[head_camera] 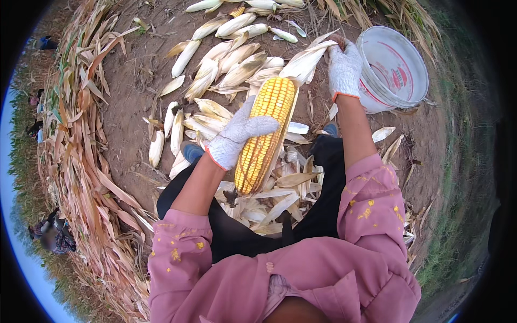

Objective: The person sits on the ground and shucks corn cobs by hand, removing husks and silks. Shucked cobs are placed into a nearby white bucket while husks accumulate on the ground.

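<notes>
A large yellow corn cob [270, 137] lies bared toward me, with pale husk still along its right side. My left hand [246, 131], in a white knitted glove with an orange cuff, grips the cob around its middle, thumb across the kernels. Dark strands of silk cling to the cob's lower end. My right hand [345, 60], gloved the same way, pinches the tip of the pulled-back husk [307, 62] beyond the cob's upper end. Just right of that hand stands a white plastic bucket [396, 68] bearing red print; its visible inside holds nothing.
Several unshucked corn ears [238, 68] lie on the bare soil [129, 80] ahead. Loose husks [278, 202] cover the ground between my legs. Dry corn stalks [97, 173] are heaped along the left, with people [54, 234] beyond them. Green plants [448, 242] grow at right.
</notes>
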`<state>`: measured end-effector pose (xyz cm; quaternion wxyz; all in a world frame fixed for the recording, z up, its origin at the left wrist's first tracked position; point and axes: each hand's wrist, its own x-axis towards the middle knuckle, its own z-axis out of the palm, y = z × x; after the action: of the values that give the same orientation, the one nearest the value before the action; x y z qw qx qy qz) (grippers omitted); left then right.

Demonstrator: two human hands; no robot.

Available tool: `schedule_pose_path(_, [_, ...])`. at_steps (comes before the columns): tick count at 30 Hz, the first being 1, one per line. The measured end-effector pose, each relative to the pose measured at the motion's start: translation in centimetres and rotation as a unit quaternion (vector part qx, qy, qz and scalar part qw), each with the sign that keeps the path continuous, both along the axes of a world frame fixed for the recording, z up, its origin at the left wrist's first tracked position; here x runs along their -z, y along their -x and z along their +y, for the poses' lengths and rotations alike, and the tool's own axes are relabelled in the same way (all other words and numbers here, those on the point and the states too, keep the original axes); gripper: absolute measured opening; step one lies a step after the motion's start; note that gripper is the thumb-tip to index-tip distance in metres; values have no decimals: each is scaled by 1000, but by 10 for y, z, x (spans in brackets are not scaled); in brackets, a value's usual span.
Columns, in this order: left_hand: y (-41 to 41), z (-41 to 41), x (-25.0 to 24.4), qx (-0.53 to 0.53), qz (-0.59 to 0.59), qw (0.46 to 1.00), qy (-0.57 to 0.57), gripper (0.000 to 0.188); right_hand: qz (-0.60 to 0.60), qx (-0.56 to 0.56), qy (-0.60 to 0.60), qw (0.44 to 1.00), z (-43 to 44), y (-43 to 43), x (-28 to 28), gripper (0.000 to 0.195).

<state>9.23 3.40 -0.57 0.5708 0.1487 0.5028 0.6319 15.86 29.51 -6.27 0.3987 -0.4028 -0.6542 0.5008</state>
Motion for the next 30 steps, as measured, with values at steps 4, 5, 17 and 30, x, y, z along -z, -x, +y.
schedule_pose_path(4, [8, -6, -2, -106, -90, 989, -53, 63, -1, -107, 137, 985, -26, 6, -23, 43])
schedule_pose_path(5, [13, -10, 1, -134, -120, 982, -65, 59, -4, -174, 215, 961, -37, 6, -32, 44])
schedule_pose_path(17, [36, -8, 13, -287, -146, 932, -164, 43, -89, -491, 157, 852, -112, 6, -40, 41])
schedule_pose_path(30, [17, -9, 22, -183, -36, 982, -9, 47, 254, -116, 393, 876, -18, 3, -23, 20])
